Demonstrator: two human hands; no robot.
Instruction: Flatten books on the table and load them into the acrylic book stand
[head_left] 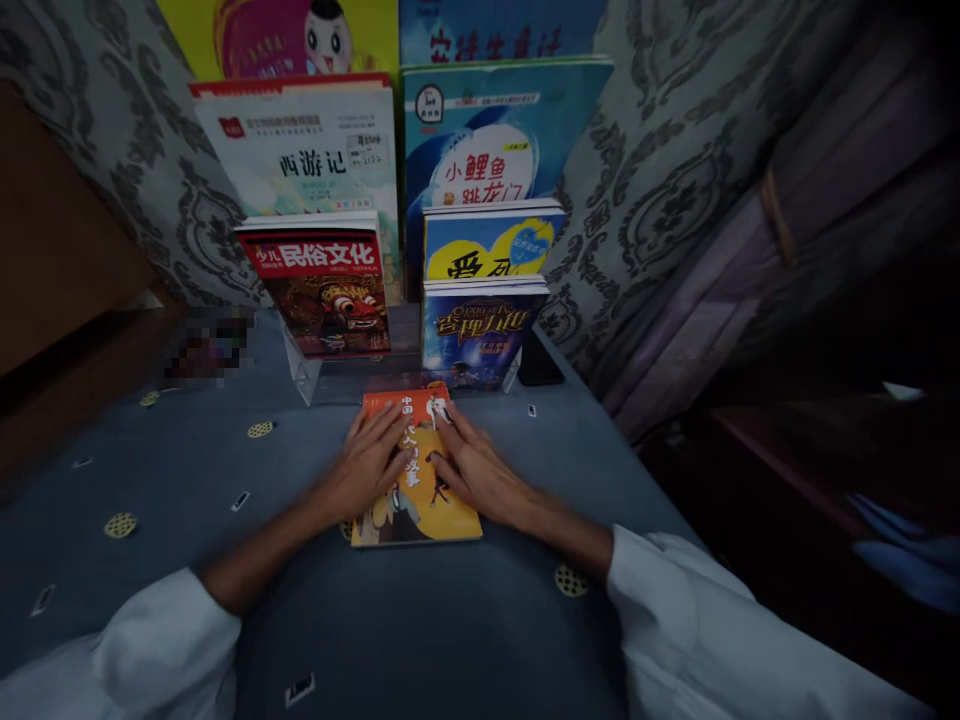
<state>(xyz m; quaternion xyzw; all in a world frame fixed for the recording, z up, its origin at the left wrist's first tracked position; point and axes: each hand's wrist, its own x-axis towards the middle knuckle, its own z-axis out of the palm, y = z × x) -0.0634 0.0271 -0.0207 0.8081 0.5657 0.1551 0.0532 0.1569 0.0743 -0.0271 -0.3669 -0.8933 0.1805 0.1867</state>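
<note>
An orange and yellow book [450,505] lies flat on the blue-grey tablecloth, its cover facing up. My left hand [369,460] rests on the left part of the cover with the fingers spread. On the right part of the same cover lies my right hand [478,468], its fingers also apart. Neither hand is wrapped round anything. Just behind the book stands a clear rack [304,375] bearing a red book [322,300] on the left and a dark blue book [480,335] on the right.
Taller books, among them a white one [315,150] and a teal one [570,110], rise behind. A black phone-like object [541,362] lies right of the rack. A pixelated item [210,347] is at the back left. The patterned tablecloth [180,450] ends at the right.
</note>
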